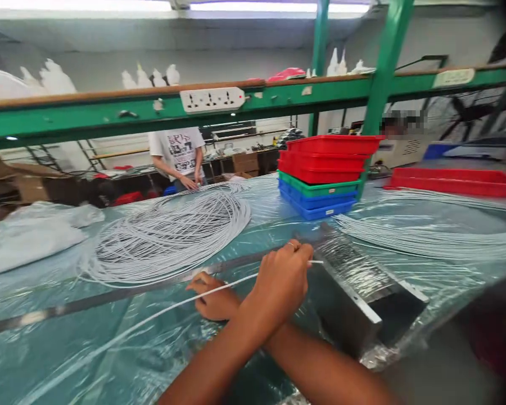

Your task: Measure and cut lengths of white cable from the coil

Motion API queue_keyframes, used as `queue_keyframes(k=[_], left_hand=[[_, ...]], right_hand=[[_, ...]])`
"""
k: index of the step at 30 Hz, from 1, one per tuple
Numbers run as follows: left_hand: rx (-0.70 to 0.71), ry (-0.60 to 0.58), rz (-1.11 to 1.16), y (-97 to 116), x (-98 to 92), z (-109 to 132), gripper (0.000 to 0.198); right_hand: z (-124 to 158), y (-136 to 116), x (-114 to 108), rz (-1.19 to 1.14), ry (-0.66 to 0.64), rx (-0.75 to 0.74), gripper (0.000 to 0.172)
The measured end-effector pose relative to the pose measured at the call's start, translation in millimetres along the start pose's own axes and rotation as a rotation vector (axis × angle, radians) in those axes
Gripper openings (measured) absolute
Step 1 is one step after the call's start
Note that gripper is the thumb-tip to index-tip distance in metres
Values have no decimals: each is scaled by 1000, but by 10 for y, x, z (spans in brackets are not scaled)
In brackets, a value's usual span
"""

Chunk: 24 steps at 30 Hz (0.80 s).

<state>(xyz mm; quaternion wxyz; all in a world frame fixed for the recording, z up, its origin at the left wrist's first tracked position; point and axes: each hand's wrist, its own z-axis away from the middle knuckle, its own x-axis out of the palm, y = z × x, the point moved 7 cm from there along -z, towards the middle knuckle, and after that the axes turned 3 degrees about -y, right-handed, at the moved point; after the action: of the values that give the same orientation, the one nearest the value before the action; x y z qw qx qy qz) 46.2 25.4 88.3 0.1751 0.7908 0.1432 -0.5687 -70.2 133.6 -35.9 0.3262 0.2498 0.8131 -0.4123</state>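
My forearms cross over the table. My left hand (pixel 283 274) reaches to the right, its fingers closed round a thin white cable (pixel 152 319), with a short end poking out past the fist. Beneath and to the left is my right hand (pixel 217 298), its fingers loosely curled about the same cable; its exact grip is partly hidden. From there the cable runs down to the lower left. Just right of my left hand sits a dark metal channel-shaped block (pixel 354 287) under clear film. A dark metal strip (pixel 122 292) lies along the table behind my hands.
A big coil of white cable (pixel 172 236) lies behind the strip. Stacked red, green and blue trays (pixel 324 174) stand beyond the block. More cables (pixel 421 239) and a red tray (pixel 455 181) are at right. A green shelf beam (pixel 109 115) crosses above; another person (pixel 179 152) stands opposite.
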Motion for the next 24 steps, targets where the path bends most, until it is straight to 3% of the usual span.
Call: queue_keyframes(k=[3, 7, 18, 24], left_hand=[[-19, -46, -58, 18, 74, 16, 17], [-18, -82, -1, -25, 191, 22, 12], [-64, 10, 100, -74, 246, 7, 9], [-17, 56, 157, -88, 343, 30, 10]], right_hand=[[-15, 23, -14, 42, -7, 28, 40], [-1, 30, -10, 54, -18, 40, 42], [23, -7, -35, 8, -65, -6, 42], [35, 12, -21, -26, -49, -44, 44]])
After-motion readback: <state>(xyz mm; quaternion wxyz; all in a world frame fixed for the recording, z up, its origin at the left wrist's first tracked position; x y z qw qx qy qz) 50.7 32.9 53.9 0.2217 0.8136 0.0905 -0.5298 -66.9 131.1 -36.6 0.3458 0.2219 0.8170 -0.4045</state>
